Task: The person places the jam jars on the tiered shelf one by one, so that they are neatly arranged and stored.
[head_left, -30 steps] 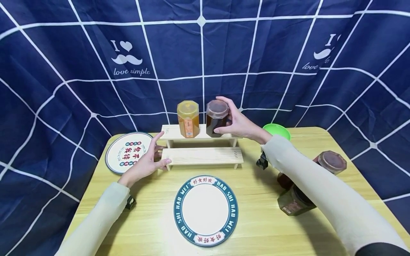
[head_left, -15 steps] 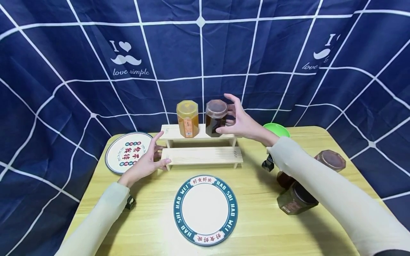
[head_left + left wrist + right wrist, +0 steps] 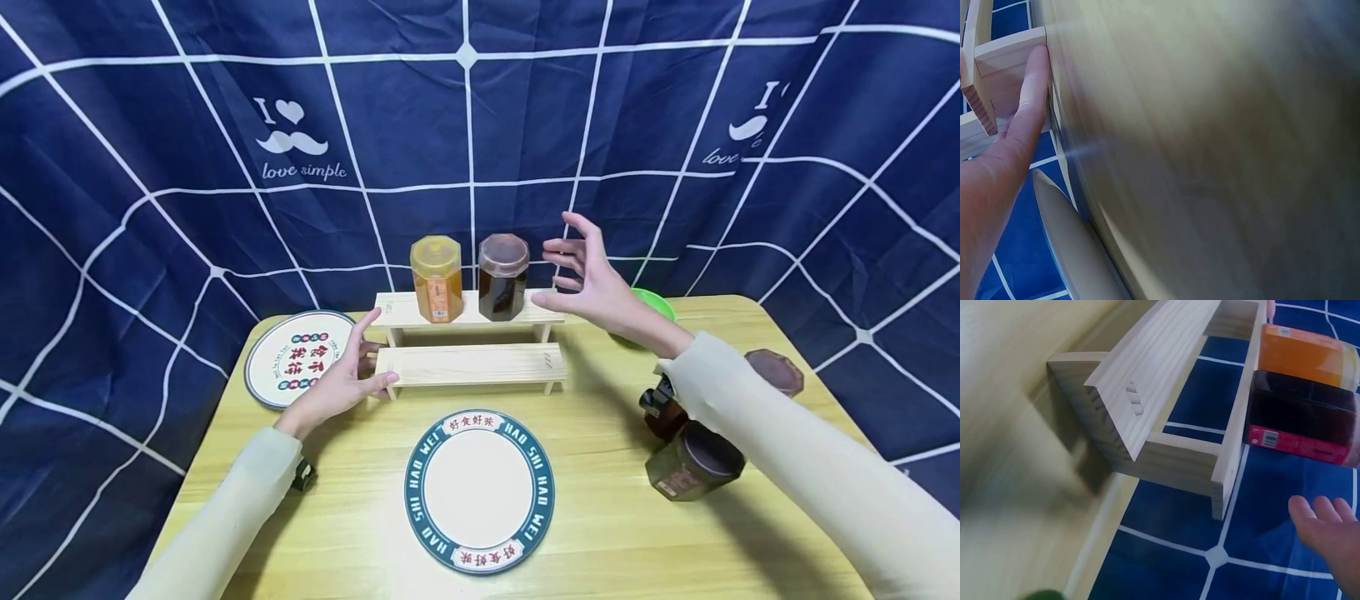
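A two-step wooden rack (image 3: 472,364) stands at the back of the table. On its upper step sit an amber jar with a yellow lid (image 3: 437,279) and, to its right, a dark brown jar (image 3: 503,279), both upright. My left hand (image 3: 341,379) holds the rack's left end, thumb at the lower step; in the left wrist view a finger (image 3: 1032,94) lies along the side panel. To the right of the dark jar, my right hand (image 3: 600,283) is held in the air, fingers spread and apart from it, with nothing in its grasp.
A blue-rimmed plate (image 3: 480,417) lies in front of the rack, and another plate (image 3: 258,362) is at the left. A green bowl (image 3: 654,302) stands behind my right wrist. Several dark jars, including a greenish one (image 3: 686,471), stand at the right, partly hidden by my sleeve.
My right hand has let go of the dark brown jar and drawn away to the right, its fingers spreading. The jar stays on the upper step. My left hand has kept its place.
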`<move>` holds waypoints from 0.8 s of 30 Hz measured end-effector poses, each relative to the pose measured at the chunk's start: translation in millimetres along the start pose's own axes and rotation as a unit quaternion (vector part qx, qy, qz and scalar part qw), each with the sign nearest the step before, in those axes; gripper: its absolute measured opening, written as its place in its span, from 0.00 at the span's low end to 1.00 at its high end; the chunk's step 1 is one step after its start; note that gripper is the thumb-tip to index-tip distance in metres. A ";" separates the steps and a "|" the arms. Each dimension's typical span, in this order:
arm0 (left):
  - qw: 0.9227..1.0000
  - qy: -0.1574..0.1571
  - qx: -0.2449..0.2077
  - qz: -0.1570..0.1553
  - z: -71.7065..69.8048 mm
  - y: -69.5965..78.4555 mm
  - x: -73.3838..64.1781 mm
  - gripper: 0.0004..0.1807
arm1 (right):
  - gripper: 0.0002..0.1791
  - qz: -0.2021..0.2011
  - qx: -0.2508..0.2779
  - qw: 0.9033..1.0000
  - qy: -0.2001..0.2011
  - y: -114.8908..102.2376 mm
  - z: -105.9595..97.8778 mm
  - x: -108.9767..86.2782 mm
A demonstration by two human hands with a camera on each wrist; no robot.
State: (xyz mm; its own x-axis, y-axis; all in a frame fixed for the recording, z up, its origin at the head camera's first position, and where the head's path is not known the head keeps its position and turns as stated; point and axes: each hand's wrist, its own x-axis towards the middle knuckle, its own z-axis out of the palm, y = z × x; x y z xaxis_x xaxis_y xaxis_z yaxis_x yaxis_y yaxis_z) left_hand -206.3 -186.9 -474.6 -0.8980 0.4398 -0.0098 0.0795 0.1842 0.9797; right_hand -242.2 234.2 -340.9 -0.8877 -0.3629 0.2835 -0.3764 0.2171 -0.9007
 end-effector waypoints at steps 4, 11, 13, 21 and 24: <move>1.000 0.002 0.001 0.001 -0.1 -0.4 -0.1 0.59 | 0.63 0.003 -0.014 1.000 0.011 -5.3 -6.6 -10.5; 1.000 0.001 0.016 0.002 -0.4 1.1 -0.1 0.58 | 0.61 -0.006 -0.029 0.999 0.026 -14.2 -19.1 -32.6; 1.000 0.000 0.015 0.004 -0.2 1.2 0.1 0.58 | 0.60 -0.005 -0.035 0.999 0.031 -16.8 -23.3 -39.9; 1.000 0.000 0.009 0.014 0.4 -0.2 0.3 0.58 | 0.59 -0.019 -0.029 0.997 0.066 -28.8 -36.1 -71.6; 1.000 0.002 0.014 0.012 0.3 -0.9 0.5 0.58 | 0.58 -0.037 -0.010 0.996 0.084 -31.7 -40.1 -84.3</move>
State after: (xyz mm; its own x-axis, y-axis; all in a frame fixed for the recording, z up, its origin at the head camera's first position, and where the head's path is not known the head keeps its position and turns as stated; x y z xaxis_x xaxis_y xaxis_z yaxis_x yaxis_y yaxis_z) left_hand -206.7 -186.5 -475.5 -0.8974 0.4411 0.0135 0.1124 0.1989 0.9736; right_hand -166.1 294.2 -323.0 -0.8887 -0.2218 0.4012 -0.4459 0.2147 -0.8690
